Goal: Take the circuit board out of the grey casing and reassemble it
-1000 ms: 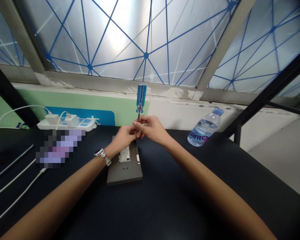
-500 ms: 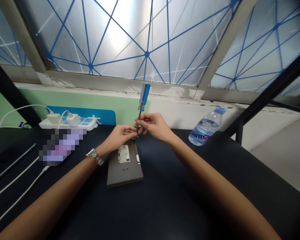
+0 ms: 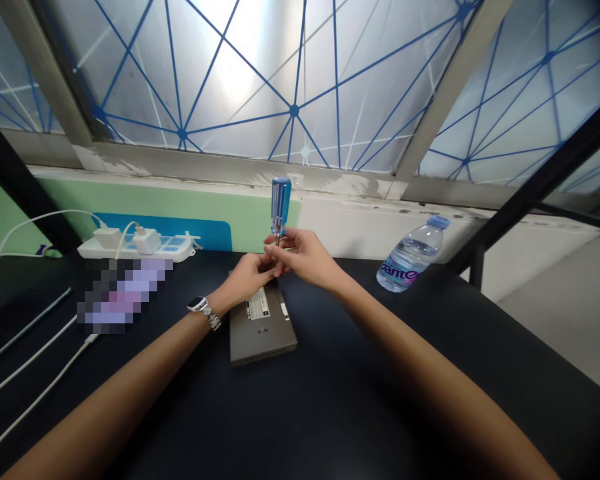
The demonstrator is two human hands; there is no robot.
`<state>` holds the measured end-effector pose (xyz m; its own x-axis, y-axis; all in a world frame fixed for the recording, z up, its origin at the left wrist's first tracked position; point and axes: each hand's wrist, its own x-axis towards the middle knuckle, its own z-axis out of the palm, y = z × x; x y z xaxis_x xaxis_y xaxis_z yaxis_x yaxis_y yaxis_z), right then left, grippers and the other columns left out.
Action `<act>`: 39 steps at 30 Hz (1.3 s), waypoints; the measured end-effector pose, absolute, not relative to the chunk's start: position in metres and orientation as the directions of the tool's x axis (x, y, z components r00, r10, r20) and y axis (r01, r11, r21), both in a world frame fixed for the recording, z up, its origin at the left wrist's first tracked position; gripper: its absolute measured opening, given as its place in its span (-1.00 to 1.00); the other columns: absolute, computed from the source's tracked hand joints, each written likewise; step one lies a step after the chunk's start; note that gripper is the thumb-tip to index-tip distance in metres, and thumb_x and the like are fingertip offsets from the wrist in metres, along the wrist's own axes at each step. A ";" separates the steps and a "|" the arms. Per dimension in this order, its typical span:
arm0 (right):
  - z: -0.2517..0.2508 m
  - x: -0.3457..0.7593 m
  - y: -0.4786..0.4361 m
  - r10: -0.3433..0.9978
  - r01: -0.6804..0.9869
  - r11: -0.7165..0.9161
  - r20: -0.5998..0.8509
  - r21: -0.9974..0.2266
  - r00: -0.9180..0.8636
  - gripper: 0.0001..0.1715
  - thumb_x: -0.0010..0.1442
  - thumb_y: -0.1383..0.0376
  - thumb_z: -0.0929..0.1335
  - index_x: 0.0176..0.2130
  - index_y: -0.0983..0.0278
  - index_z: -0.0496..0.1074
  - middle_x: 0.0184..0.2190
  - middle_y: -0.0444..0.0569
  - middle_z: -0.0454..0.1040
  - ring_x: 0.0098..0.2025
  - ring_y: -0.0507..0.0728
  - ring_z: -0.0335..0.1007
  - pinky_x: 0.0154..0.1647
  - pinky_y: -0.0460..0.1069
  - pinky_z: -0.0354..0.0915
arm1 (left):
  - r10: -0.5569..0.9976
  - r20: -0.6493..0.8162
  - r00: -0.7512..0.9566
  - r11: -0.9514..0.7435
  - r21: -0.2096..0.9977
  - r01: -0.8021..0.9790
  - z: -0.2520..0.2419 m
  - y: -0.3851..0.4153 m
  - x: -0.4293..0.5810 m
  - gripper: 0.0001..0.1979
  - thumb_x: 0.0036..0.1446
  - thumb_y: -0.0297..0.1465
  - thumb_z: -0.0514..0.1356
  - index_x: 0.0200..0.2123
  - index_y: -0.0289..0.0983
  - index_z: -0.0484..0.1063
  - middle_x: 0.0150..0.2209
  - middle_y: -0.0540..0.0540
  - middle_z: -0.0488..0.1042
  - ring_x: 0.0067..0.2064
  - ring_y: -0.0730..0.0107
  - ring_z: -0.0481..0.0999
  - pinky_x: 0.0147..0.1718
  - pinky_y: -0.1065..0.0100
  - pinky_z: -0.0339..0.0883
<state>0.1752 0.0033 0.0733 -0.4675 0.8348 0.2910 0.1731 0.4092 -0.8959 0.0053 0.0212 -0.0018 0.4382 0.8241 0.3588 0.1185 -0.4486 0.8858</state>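
Note:
A screwdriver [image 3: 281, 207] with a clear blue handle stands nearly upright over the far end of a flat grey metal box [image 3: 263, 340]. My right hand [image 3: 300, 257] is closed around its shaft, just below the handle. My left hand [image 3: 253, 277] has its fingers pinched together beside the lower shaft, above the box's far end; what they grip, if anything, is hidden. The screwdriver's tip is also covered by my fingers. On the box's upper face is a white label [image 3: 259, 305], partly behind my left hand.
A water bottle [image 3: 413, 257] stands on the black table [image 3: 360, 400] to the right. At the back left lies a white power strip [image 3: 175, 248] with plugs in it. A blurred-out object [image 3: 125, 297] with a cable [image 3: 45, 393] is at the left. Behind is a window.
The grey box has shifted right, slightly away from me, and turned a little. The screwdriver has gone from leaning right to nearly upright and sits lower. My left hand has moved right.

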 end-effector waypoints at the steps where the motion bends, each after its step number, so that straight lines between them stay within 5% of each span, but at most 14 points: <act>1: 0.072 0.176 0.006 0.841 0.159 0.410 0.304 -0.898 -0.446 -0.74 0.20 0.16 0.44 -0.21 0.27 0.39 -0.46 -0.14 0.50 -0.56 0.03 0.49 -0.54 -0.08 0.43 | 0.826 0.358 0.436 -0.446 0.888 0.115 -0.001 0.020 0.007 -0.75 0.21 -0.22 0.27 -0.33 -0.31 0.54 -0.25 -0.15 0.63 -0.13 0.19 0.60 -0.07 0.23 0.43; 9: 0.068 0.181 0.016 0.893 0.062 0.303 0.261 -0.951 -0.368 -0.62 0.05 0.11 0.54 -0.42 0.27 0.37 -0.58 -0.09 0.51 -0.55 0.07 0.49 -0.52 -0.03 0.47 | 0.807 0.365 0.464 -0.480 0.864 0.155 0.006 0.011 0.003 -0.73 0.31 -0.26 0.16 -0.11 -0.28 0.59 -0.10 -0.18 0.65 0.01 0.13 0.59 0.05 0.16 0.41; 16: 0.071 0.182 0.015 0.877 0.107 0.351 0.287 -0.930 -0.384 -0.74 0.16 0.17 0.47 -0.35 0.36 0.52 -0.41 0.01 0.61 -0.46 0.02 0.54 -0.48 -0.13 0.42 | 0.855 0.348 0.385 -0.516 0.657 0.550 0.003 0.012 -0.005 -0.57 0.31 -0.13 0.12 0.11 -0.22 0.50 -0.01 -0.19 0.61 -0.13 0.09 0.58 -0.14 0.18 0.40; 27: 0.073 0.187 0.014 0.807 0.131 0.372 0.250 -0.919 -0.535 -0.67 0.30 0.12 0.38 -0.18 0.36 0.54 -0.19 0.08 0.63 -0.44 0.00 0.56 -0.45 -0.11 0.42 | 0.768 0.348 0.538 -0.628 0.574 0.526 0.006 0.005 -0.009 -0.67 0.35 -0.18 0.09 -0.15 -0.23 0.59 -0.15 -0.12 0.62 -0.12 0.17 0.56 -0.07 0.23 0.36; 31: 0.076 0.185 0.011 0.777 0.137 0.379 0.234 -0.915 -0.585 -0.73 0.37 0.20 0.32 -0.10 0.36 0.49 -0.17 0.08 0.61 -0.45 0.00 0.56 -0.48 -0.11 0.39 | 0.796 0.338 0.502 -0.585 0.644 0.493 0.010 0.001 -0.009 -0.69 0.32 -0.19 0.13 -0.07 -0.26 0.54 -0.09 -0.16 0.59 -0.16 0.17 0.55 -0.14 0.22 0.38; 35: 0.081 0.184 0.006 0.770 0.161 0.364 0.199 -0.917 -0.606 -0.78 0.40 0.30 0.27 -0.07 0.38 0.43 -0.20 0.08 0.60 -0.44 0.00 0.56 -0.49 -0.11 0.38 | 0.783 0.320 0.534 -0.490 0.846 0.211 0.014 -0.001 -0.006 -0.70 0.33 -0.18 0.14 -0.18 -0.31 0.50 -0.05 -0.22 0.57 -0.05 0.15 0.54 -0.05 0.22 0.38; 39: 0.082 0.182 0.002 0.793 0.158 0.320 0.173 -0.934 -0.585 -0.79 0.37 0.30 0.28 -0.07 0.36 0.41 -0.19 0.07 0.58 -0.48 0.01 0.54 -0.50 -0.08 0.42 | 0.788 0.298 0.539 -0.389 0.919 0.062 0.015 -0.003 -0.002 -0.71 0.32 -0.21 0.17 -0.24 -0.32 0.52 -0.11 -0.21 0.60 -0.05 0.18 0.56 -0.01 0.20 0.38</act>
<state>0.1817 0.0024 0.0818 -0.5846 0.7927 0.1726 0.1579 0.3199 -0.9342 -0.0019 -0.0026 0.0147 0.5390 0.7880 0.2975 0.0622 -0.3895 0.9189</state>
